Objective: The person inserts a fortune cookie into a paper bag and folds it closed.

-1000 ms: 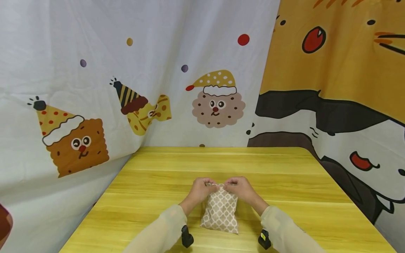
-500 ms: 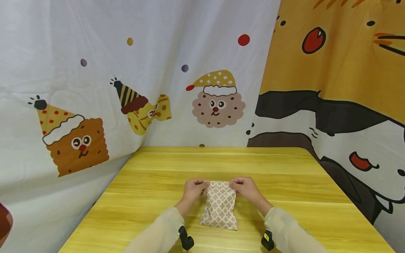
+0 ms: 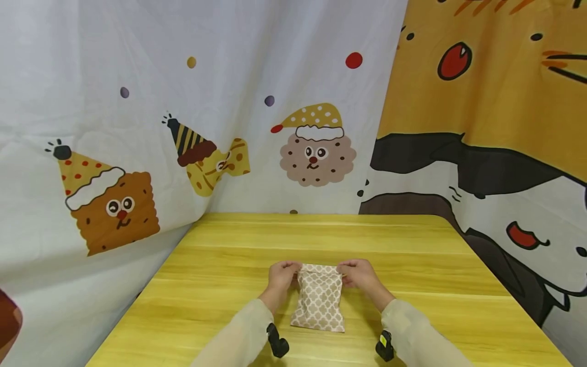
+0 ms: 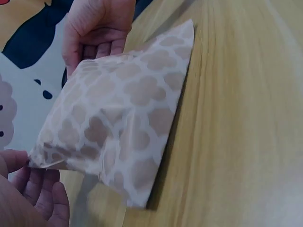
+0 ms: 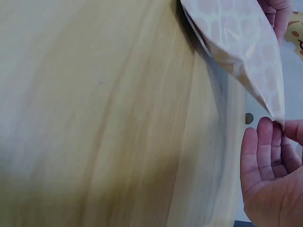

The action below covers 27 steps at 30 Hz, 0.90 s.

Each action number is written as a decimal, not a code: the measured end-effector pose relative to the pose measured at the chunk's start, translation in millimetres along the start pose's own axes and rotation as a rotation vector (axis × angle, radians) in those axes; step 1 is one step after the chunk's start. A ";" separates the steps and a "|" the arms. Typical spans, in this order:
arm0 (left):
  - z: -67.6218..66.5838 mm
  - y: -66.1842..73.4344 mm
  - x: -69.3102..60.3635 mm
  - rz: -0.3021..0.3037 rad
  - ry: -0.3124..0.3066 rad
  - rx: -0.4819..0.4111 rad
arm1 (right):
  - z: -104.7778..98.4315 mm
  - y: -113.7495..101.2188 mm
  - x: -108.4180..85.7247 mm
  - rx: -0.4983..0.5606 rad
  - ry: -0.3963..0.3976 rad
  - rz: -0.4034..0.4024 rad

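A small beige paper bag (image 3: pixel 319 300) with a white quatrefoil pattern stands between my hands, its lower edge near the table top and its upper edge folded over. My left hand (image 3: pixel 281 278) pinches the upper left corner between thumb and fingers. The upper right corner is pinched the same way by my right hand (image 3: pixel 361 277). From the left wrist view the bag (image 4: pixel 118 113) looks bulged in the middle and tilted. In the right wrist view the bag's side (image 5: pixel 241 56) tapers to the corner under my right thumb. What is inside is hidden.
The yellow wood-grain table (image 3: pixel 220 239) reaches back to a white cloth curtain (image 3: pixel 229 51) with cartoon biscuits. An orange, black and white cartoon cloth (image 3: pixel 426 102) hangs at the right. Black wrist cameras (image 3: pixel 277 340) are worn at both sleeves.
My hands have moved apart from the middle of the bag's top to its two upper corners. The top edge is now folded flat and stretched between them.
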<state>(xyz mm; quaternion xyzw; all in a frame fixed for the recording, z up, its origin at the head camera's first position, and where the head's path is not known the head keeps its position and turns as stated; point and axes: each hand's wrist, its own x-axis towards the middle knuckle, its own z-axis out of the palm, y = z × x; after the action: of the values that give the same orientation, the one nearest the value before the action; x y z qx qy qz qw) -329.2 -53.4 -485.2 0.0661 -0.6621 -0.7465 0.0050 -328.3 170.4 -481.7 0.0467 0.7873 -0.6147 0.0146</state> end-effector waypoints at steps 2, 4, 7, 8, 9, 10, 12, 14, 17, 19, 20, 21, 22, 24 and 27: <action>-0.3 -0.8 2.7 0.003 0.007 0.003 | 1.3 1.2 1.8 0.016 0.011 0.010; -0.6 -1.7 3.7 0.013 0.012 0.008 | 2.1 3.1 3.5 0.015 0.011 0.007; -1.9 -3.3 3.5 0.044 0.016 0.019 | 2.9 5.7 5.2 0.015 0.003 0.006; -2.3 -3.4 3.2 0.049 0.018 0.024 | 3.0 6.5 5.6 0.009 -0.003 0.003; -2.8 -3.9 3.3 0.054 0.019 0.031 | 3.1 7.2 5.9 0.006 -0.007 0.004; -3.2 -4.6 3.8 0.053 0.022 0.035 | 2.9 7.9 5.9 0.005 -0.010 0.003; -3.9 -5.3 5.3 0.044 0.022 0.039 | 2.3 8.7 5.6 0.010 -0.014 0.004; -5.1 -7.4 8.2 0.029 0.025 0.039 | 1.0 9.2 4.8 0.007 -0.017 -0.008; -8.9 -8.8 11.8 0.033 0.034 0.062 | -2.5 10.0 3.4 -0.013 -0.012 -0.025; -12.4 -7.1 12.3 0.048 0.041 0.094 | -5.9 10.4 3.1 -0.040 -0.008 -0.044; -14.5 -5.7 12.2 0.064 0.043 0.127 | -8.2 10.5 3.0 -0.057 -0.006 -0.055; -17.1 -4.5 12.4 0.088 0.039 0.167 | -10.7 10.4 3.0 -0.086 0.000 -0.071; -19.5 -2.6 12.2 0.115 0.036 0.212 | -13.4 10.3 3.2 -0.122 0.005 -0.092; -25.1 0.7 12.3 0.177 0.021 0.328 | -19.8 9.2 3.1 -0.239 0.023 -0.155; -34.6 4.0 12.8 0.291 -0.004 0.534 | -30.3 7.6 2.9 -0.449 0.060 -0.251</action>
<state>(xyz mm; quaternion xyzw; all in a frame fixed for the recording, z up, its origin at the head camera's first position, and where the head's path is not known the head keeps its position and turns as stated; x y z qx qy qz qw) -338.6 -89.3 -486.4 -0.0318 -0.8374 -0.5377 0.0930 -329.5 201.8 -481.9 -0.0379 0.9036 -0.4200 -0.0752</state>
